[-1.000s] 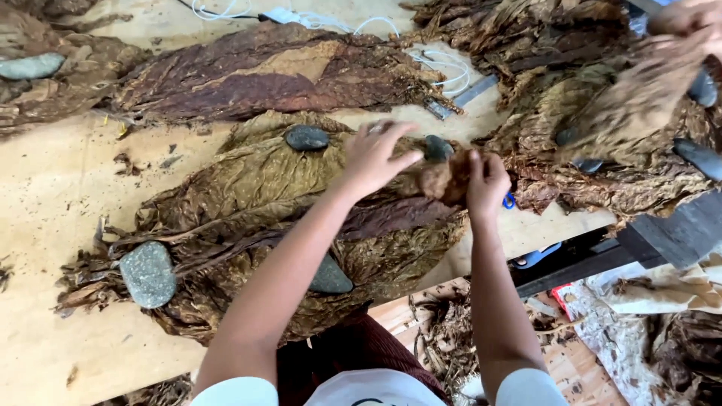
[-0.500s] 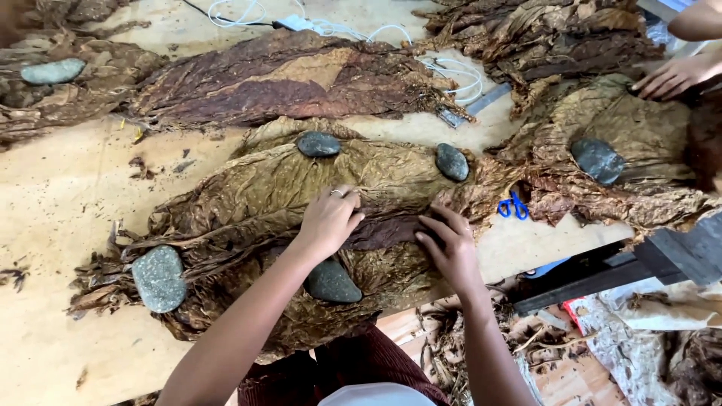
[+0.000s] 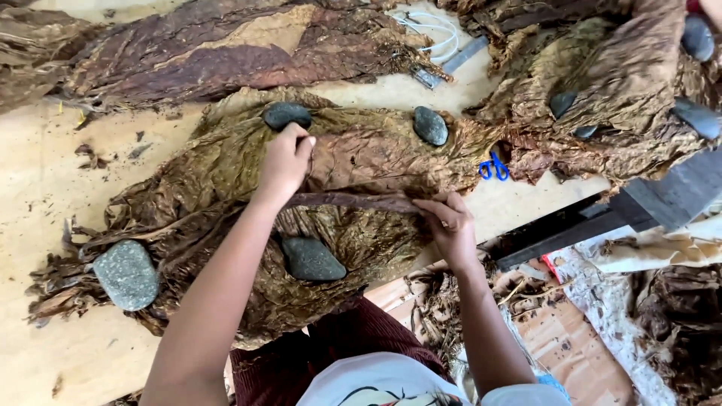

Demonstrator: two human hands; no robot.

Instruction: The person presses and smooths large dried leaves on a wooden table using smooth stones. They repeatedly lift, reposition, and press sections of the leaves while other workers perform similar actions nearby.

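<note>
At the far left of the pale wooden table [image 3: 45,180], a speckled grey stone [image 3: 126,274] rests on the frayed stem ends of a broad pile of dried tobacco leaves [image 3: 226,173]. Further right, a dark flat stone [image 3: 312,259] lies on the near edge of the same pile, just below the person's left forearm. The left hand [image 3: 284,162] sits on top of the pile with fingers curled closed, pinching one end of a dark brown leaf strip [image 3: 353,201]; a dark rounded stone [image 3: 286,115] lies just beyond its knuckles. The strip runs across the pile, stretched roughly level between both hands. A second dark oval stone [image 3: 430,125] rests on the pile's far right part. The right hand [image 3: 450,225] grips the strip's other end at the table edge, thumb and fingers pressed together on it. Right of that hand, blue-handled scissors [image 3: 493,167] lie on the table, near a second heap of leaves [image 3: 624,83] carrying several dark stones. A white cable [image 3: 436,26] lies at the far edge of the table.
</note>
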